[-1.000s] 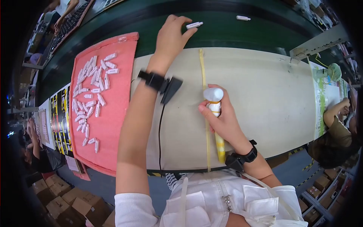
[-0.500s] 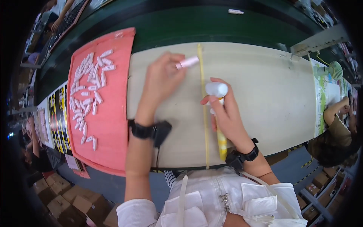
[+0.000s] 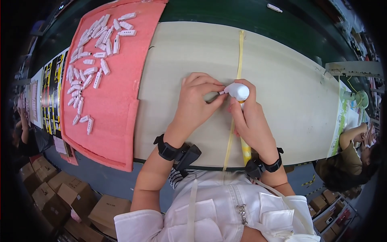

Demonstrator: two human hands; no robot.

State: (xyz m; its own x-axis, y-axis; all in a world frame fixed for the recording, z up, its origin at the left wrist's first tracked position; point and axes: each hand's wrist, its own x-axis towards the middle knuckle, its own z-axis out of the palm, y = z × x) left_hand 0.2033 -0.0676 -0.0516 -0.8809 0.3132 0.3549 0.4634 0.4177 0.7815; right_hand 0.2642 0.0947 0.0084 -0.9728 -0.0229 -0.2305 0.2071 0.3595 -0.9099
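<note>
In front of my body, my left hand (image 3: 199, 97) is closed in a pinch on a small pale pink plastic piece (image 3: 221, 92), mostly hidden by the fingertips. The piece meets the side of a white round-topped object (image 3: 238, 91), whose exact kind I cannot make out. My right hand (image 3: 254, 121) is wrapped round that object, thumb on the near side. Below the right hand a yellow patterned tube-like part (image 3: 246, 151) shows; whether it joins the white object is hidden.
A pink foam mat (image 3: 109, 133) on the left holds many similar pale pieces (image 3: 97, 78). A yellow strip (image 3: 241, 52) crosses the beige work surface (image 3: 185, 44). Beyond is a dark green belt (image 3: 225, 14) with a single piece (image 3: 274, 7). A small green fan (image 3: 361, 99) and another person (image 3: 350, 153) are at right.
My left hand has brought the pale pink piece rightward and nearer, against the white object. My right hand keeps its grip. The whole view has shifted, with the mat now higher and further left.
</note>
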